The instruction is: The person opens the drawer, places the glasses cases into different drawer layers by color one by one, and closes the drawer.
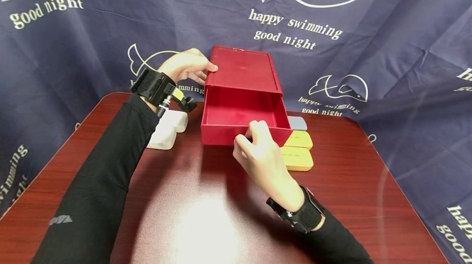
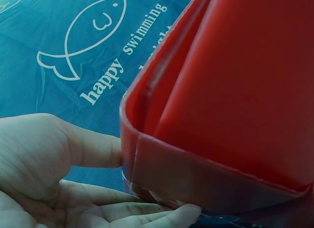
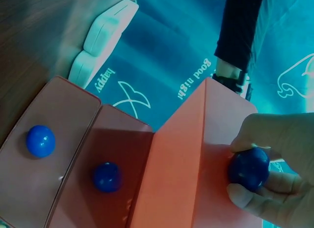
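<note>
A red drawer cabinet [image 1: 241, 67] stands at the back of the table, its top drawer [image 1: 217, 135] pulled partway out. Nothing shows inside the visible part of that drawer. My right hand [image 1: 259, 155] pinches the drawer's round blue knob [image 3: 249, 169] between thumb and fingers; the head view hides this knob. Below, two more drawer fronts carry a blue knob [image 3: 40, 141] and another blue knob [image 3: 107, 177]. At the cabinet's left rear my left hand [image 1: 188, 65] touches a corner, with thumb and fairly straight fingers on adjoining sides of the shell [image 2: 196, 169].
White cases [image 1: 162, 135] lie left of the cabinet, partly behind my left arm. To its right are two yellow cases [image 1: 298, 159] and a grey-blue case [image 1: 298, 123]. A dark blue printed curtain [image 1: 221, 10] hangs behind the reddish-brown table [image 1: 343, 198].
</note>
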`<state>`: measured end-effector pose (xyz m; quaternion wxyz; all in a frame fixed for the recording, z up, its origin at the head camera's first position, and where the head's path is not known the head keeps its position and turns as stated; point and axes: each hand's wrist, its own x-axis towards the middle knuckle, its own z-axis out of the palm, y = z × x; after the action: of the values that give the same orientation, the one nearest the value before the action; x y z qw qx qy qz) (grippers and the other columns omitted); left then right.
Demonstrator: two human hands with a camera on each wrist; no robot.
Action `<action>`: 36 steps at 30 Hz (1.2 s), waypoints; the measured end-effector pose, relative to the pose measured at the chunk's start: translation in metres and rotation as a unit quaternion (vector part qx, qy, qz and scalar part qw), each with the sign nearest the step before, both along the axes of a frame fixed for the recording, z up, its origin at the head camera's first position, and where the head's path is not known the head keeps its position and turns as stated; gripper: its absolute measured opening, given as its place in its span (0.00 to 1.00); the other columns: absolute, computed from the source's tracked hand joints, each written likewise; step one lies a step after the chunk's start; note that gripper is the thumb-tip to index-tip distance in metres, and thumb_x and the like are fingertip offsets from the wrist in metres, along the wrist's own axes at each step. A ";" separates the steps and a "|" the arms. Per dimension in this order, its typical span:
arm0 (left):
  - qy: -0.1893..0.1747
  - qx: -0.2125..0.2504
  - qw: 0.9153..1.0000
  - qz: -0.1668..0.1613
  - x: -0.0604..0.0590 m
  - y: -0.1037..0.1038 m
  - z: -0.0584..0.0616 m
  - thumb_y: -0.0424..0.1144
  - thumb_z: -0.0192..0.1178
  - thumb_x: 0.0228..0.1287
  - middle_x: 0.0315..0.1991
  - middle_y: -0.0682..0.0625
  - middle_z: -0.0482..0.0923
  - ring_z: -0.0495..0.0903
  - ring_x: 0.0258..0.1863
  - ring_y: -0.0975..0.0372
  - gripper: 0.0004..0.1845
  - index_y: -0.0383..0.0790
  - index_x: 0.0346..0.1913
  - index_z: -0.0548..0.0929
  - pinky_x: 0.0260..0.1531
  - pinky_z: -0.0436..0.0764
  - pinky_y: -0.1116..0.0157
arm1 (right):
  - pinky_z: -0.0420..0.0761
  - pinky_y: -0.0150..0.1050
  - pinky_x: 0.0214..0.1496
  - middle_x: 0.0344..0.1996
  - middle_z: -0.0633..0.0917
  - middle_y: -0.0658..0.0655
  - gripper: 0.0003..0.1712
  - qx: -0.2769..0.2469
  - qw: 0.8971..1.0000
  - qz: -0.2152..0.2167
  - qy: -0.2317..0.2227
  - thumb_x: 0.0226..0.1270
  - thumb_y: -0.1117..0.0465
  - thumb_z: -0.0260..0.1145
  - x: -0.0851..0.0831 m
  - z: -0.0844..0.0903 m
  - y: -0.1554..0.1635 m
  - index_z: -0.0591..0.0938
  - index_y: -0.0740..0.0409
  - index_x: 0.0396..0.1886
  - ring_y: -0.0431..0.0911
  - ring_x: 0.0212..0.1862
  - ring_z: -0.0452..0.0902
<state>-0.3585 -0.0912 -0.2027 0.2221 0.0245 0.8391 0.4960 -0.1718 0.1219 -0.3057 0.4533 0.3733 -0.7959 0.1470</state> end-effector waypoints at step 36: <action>0.011 -0.005 1.000 0.000 0.001 0.000 -0.003 0.39 0.53 0.76 0.42 0.51 0.81 0.80 0.60 0.52 0.17 0.32 0.60 0.75 0.67 0.78 0.57 | 0.80 0.42 0.33 0.32 0.81 0.61 0.10 -0.090 0.995 0.037 0.005 0.67 0.59 0.68 0.012 0.015 0.029 0.87 0.63 0.40 0.52 0.35 0.77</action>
<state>-0.3577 -0.0913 -0.2055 0.2134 0.0290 0.8437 0.4918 -0.1600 0.1512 -0.2902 0.4829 0.3611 -0.7630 0.2328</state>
